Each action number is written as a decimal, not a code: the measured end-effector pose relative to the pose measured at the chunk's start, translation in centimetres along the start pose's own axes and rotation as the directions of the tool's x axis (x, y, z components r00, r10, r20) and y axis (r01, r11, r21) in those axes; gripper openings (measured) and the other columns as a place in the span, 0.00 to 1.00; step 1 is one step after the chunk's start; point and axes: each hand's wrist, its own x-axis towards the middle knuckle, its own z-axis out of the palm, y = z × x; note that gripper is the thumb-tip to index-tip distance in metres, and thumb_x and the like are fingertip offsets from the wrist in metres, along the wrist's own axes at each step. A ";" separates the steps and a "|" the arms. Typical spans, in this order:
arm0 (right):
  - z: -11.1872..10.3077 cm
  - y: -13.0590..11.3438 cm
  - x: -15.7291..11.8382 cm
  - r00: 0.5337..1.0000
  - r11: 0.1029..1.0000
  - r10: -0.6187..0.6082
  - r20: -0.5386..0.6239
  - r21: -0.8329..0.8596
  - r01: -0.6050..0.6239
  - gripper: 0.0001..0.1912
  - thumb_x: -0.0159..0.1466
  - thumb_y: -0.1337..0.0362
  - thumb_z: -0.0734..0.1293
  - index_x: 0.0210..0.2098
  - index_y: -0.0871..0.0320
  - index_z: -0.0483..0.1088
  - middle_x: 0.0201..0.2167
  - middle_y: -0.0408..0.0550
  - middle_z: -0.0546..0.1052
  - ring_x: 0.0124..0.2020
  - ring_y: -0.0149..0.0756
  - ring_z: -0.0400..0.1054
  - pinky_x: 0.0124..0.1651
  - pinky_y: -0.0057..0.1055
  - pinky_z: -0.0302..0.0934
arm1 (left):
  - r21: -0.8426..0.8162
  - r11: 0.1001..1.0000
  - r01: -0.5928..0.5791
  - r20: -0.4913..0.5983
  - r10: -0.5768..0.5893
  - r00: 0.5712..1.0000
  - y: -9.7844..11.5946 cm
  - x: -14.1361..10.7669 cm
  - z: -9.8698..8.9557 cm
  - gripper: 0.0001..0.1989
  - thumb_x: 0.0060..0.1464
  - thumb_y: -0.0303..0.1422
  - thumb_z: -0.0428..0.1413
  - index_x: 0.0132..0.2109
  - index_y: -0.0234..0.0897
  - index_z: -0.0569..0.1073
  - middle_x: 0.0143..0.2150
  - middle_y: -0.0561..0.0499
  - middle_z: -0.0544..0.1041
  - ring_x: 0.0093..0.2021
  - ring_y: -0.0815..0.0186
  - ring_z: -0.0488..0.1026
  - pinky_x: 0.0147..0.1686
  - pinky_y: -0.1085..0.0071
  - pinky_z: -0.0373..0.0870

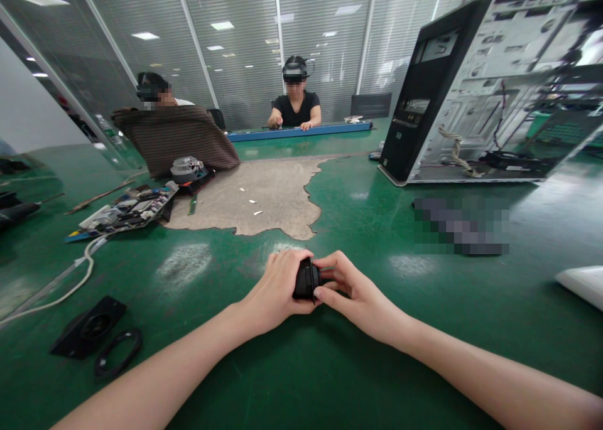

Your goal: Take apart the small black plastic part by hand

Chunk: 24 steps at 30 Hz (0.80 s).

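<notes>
Between my two hands is a small black cylindrical part with a raised rim, held just above the green table. My left hand wraps round its left side, the palm and fingers covering much of it. From the right, my right hand grips the rim with thumb and fingertips. What kind of part this is I cannot make out. Nearer my left forearm lie a black square plate with a round opening and a black ring.
An open computer case stands at the right, with a blurred dark flat object before it. Circuit boards and a white cable lie left. A worn grey mat spreads ahead. Two people sit beyond.
</notes>
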 end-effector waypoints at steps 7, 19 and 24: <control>0.1 0.1 0.1 0.998 0.997 0.054 -0.017 0.064 -0.053 0.08 0.59 0.66 0.62 0.38 0.56 0.57 0.35 0.45 0.68 0.37 0.33 0.67 0.38 0.32 0.66 | -0.007 1.000 -0.005 -0.024 0.005 1.000 -0.1 -0.1 0.2 0.29 0.43 0.34 0.59 0.50 0.39 0.54 0.44 0.48 0.66 0.42 0.60 0.64 0.42 0.63 0.58; -0.2 -0.2 -0.1 0.998 0.999 0.052 0.025 0.004 -0.052 0.11 0.59 0.67 0.63 0.40 0.56 0.57 0.37 0.45 0.68 0.38 0.31 0.67 0.41 0.32 0.65 | -0.008 1.000 0.002 -0.002 -0.002 1.000 -0.1 0.0 0.1 0.28 0.43 0.32 0.58 0.50 0.40 0.54 0.45 0.48 0.66 0.43 0.59 0.64 0.42 0.62 0.58; -0.1 -0.1 -0.2 0.999 0.998 0.052 0.005 0.020 -0.052 0.09 0.60 0.64 0.62 0.39 0.55 0.57 0.37 0.45 0.68 0.37 0.30 0.67 0.40 0.33 0.65 | -0.009 1.000 -0.005 -0.014 0.004 1.000 -0.1 -0.1 0.1 0.28 0.44 0.33 0.58 0.50 0.39 0.55 0.45 0.48 0.66 0.43 0.58 0.64 0.42 0.62 0.58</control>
